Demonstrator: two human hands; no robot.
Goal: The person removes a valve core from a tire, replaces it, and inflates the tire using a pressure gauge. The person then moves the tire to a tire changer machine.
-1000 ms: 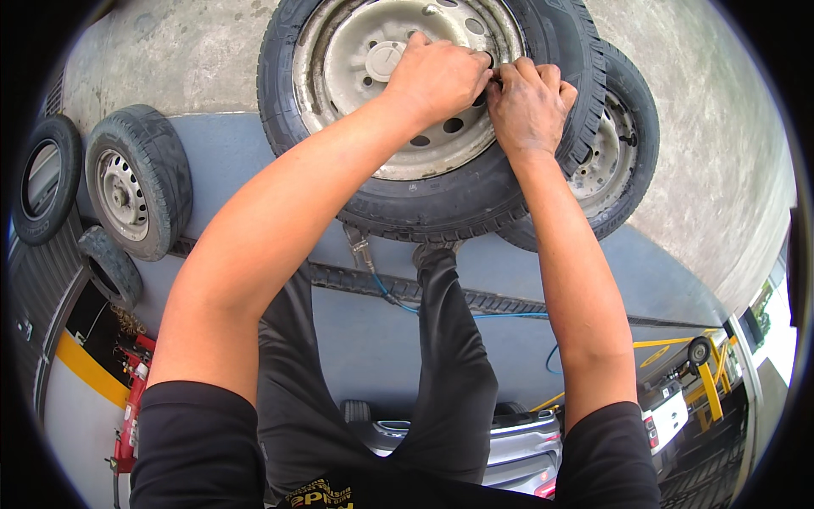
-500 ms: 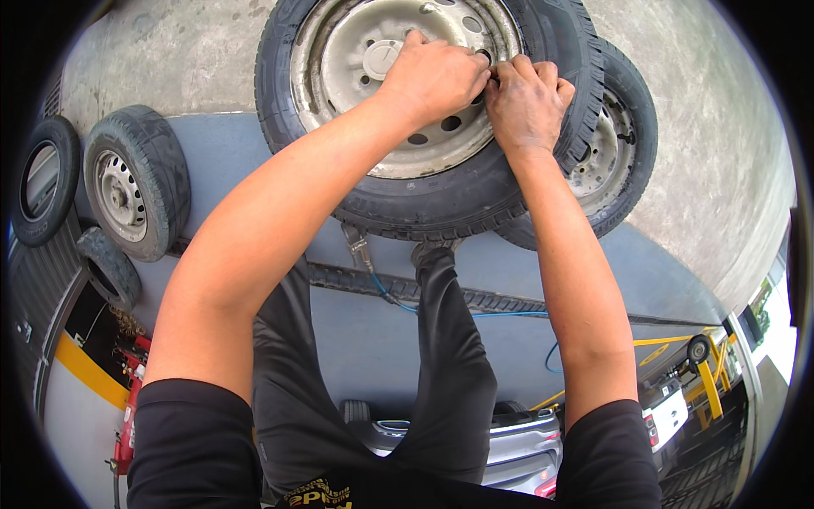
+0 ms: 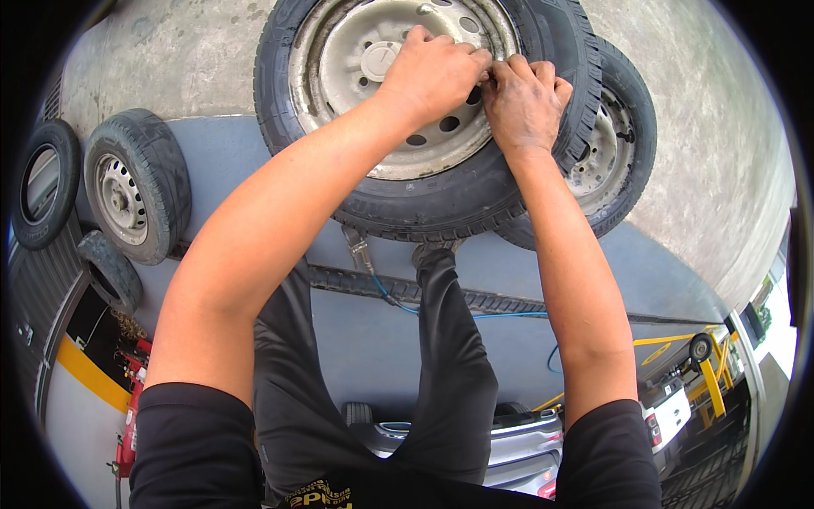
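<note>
Left hand (image 3: 437, 75) and right hand (image 3: 527, 109) meet at the right rim of a wheel (image 3: 346, 64), curled fingers (image 3: 502, 75) apparently paired for control, their grasp hidden.

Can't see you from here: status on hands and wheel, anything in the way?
Left hand and right hand close together at the wheel, right of centre, grip hidden. Second wheel partly covered. Blue hose lower in view, clear of hands.

Wheel rim (image 3: 343, 72): dull, stained metal. Tyre (image 3: 424, 202): matt, rough-treaded rubber. Trousers (image 3: 454, 348): smooth cloth. Floor (image 3: 691, 144): matt concrete.
</note>
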